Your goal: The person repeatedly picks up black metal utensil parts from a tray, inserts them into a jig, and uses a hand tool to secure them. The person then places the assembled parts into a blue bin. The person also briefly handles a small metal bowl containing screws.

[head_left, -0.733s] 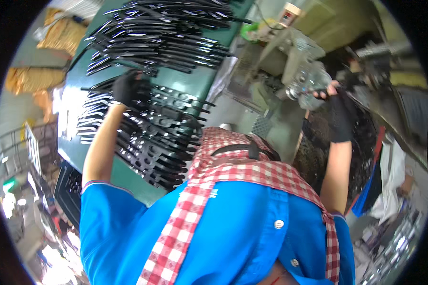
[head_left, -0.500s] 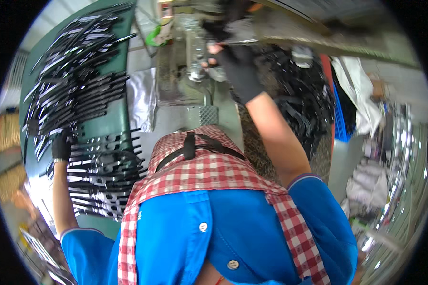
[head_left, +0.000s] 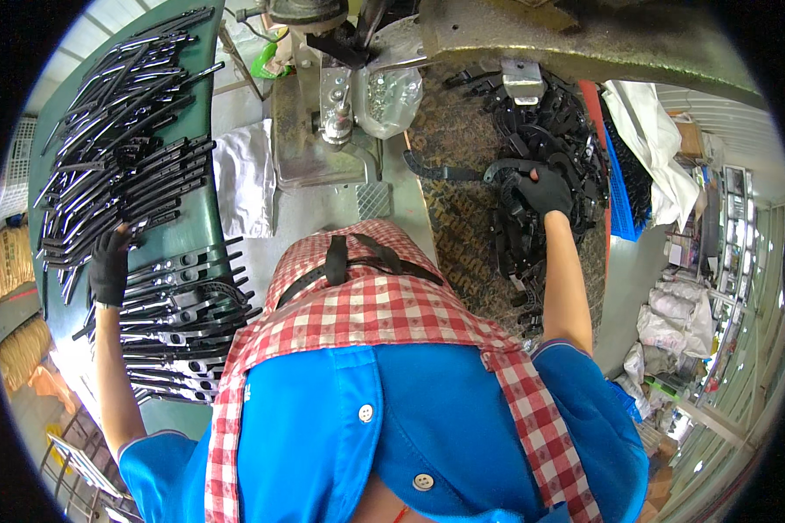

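black curved part now at right hand, unlike before

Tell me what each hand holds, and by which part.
The right hand appears to grip a curved black part by its right end; the left hand is at the black rods, its hold unclear.

2 forearms stretched forward, wide apart, left hand pointing ahead, right hand curled, tilted inward
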